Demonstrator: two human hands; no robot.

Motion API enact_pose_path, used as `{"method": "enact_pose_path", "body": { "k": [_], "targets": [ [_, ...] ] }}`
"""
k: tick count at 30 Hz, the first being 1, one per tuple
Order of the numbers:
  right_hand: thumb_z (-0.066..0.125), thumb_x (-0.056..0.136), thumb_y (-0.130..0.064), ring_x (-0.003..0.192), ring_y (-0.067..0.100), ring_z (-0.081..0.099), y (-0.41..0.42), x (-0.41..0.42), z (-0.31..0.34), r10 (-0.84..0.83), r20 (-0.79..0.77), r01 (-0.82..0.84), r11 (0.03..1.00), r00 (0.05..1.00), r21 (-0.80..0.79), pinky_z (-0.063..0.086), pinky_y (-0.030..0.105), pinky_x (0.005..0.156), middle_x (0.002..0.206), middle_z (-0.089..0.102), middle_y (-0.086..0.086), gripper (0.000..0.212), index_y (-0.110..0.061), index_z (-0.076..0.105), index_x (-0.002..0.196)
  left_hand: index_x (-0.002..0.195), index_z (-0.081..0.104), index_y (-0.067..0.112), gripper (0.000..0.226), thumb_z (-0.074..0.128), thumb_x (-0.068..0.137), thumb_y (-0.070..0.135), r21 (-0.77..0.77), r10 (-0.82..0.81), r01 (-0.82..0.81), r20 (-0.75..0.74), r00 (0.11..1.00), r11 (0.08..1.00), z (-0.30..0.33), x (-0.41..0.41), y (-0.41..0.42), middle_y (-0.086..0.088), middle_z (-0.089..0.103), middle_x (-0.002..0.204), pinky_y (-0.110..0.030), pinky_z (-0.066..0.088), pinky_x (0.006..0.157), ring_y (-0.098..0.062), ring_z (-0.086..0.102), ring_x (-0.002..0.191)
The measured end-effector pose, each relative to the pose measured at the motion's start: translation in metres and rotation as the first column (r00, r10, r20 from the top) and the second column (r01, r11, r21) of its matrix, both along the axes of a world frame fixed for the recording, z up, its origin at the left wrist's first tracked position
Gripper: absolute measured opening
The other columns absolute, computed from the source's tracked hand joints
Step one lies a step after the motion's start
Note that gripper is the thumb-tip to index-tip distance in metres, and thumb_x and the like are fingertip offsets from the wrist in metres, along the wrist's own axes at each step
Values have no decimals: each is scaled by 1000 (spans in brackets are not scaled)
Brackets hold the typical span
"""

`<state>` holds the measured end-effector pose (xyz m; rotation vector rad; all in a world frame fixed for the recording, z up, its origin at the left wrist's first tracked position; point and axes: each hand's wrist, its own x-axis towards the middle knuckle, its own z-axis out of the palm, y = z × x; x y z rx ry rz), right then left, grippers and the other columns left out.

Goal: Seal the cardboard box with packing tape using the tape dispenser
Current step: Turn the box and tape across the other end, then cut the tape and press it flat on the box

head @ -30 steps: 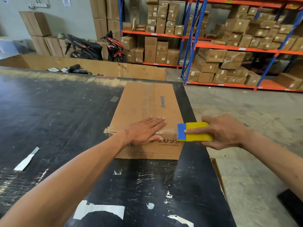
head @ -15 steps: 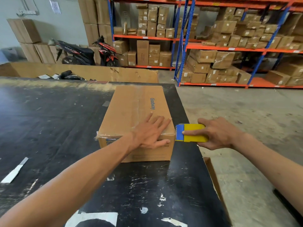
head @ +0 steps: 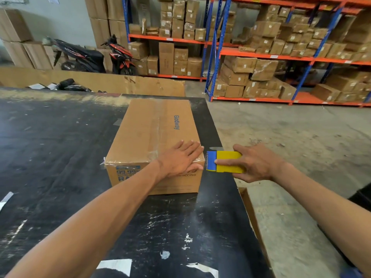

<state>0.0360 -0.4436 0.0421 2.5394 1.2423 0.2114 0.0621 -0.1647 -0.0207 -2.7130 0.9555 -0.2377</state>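
Note:
A brown cardboard box [head: 152, 129] printed "Glodway" lies lengthwise on the black table [head: 60, 149]. Clear tape runs along its top seam and across its near edge. My left hand [head: 180, 159] lies flat, fingers spread, on the box's near right corner. My right hand [head: 255, 163] grips a yellow and blue tape dispenser [head: 224, 161] just off the box's right side, its blue end almost touching the near right corner.
The table's right edge [head: 236, 187] drops to a concrete floor. A cardboard sheet [head: 100, 83] stands along the far edge. Behind are shelves of boxes [head: 271, 57] and two parked scooters [head: 96, 57]. White tape scraps [head: 114, 265] stick to the table near me.
The view has shifted slightly. My left hand slid a little toward the near right corner of the box. The dispenser stays at the box's right side.

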Motion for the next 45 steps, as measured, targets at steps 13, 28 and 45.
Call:
{"method": "enact_pose_path", "body": {
  "k": [13,28,45],
  "targets": [
    [47,88,-56,86,32,68,26,0,-37,-232,69,240,962,970,-133,39,31,61,116,57,9,58,-51,39,145,140,42,2,65,29,95,47,-339,391,-370,-6,920,865,-8,-17,-53,-19,45,139,-57,28,106,-35,41,124],
    [63,73,-69,98,17,62,70,-3,-21,-357,-441,467,868,823,169,49,31,80,109,70,-7,52,-63,57,124,124,50,7,61,50,83,51,-235,187,-252,-264,946,939,42,-32,63,-15,53,127,-44,47,94,-35,52,118],
    [72,78,-47,73,7,62,161,-24,-91,-121,-926,654,740,357,156,44,32,77,85,76,4,40,-24,64,109,156,-3,27,97,66,89,32,47,461,-502,-478,748,863,41,-20,205,-6,-9,165,-47,10,120,-38,1,149]
  ]
}}
